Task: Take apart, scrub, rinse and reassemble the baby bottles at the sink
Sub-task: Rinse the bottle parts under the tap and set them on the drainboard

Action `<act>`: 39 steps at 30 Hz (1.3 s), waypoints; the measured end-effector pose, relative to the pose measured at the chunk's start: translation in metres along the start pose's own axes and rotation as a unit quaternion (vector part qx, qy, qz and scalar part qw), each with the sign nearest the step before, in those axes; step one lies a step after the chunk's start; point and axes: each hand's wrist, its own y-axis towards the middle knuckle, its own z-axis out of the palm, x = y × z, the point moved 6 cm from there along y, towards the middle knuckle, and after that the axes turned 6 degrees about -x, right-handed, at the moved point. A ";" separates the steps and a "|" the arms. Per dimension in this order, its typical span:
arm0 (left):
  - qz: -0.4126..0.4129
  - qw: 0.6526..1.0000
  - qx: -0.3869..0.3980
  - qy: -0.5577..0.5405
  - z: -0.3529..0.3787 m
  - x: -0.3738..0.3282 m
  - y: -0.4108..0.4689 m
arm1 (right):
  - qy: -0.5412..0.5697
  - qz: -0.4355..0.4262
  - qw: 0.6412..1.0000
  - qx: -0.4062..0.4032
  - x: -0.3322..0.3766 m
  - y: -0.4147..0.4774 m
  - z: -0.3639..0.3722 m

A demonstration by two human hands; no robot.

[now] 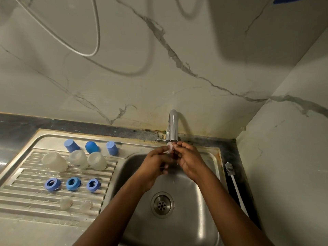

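Observation:
Both hands meet under the tap spout (pixel 172 128) over the sink basin (pixel 188 189). My left hand (pixel 156 162) and my right hand (pixel 190 158) pinch a clear silicone teat (pixel 169 147) between their fingertips. On the draining board (pixel 23 196) stand three upturned clear bottles (pixel 79 159), three blue caps (pixel 92 147) behind them, three blue collar rings (pixel 73 183) in front, and two more clear teats (pixel 66 203) nearest me.
A white-handled bottle brush (pixel 235 186) lies on the dark counter right of the sink. The drain (pixel 162 205) sits in the middle of the basin. Marble wall panels close off the back and right side.

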 end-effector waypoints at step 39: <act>0.097 0.986 -0.015 0.134 -0.007 -0.011 0.003 | 0.031 0.026 0.999 -0.005 0.003 0.005 -0.011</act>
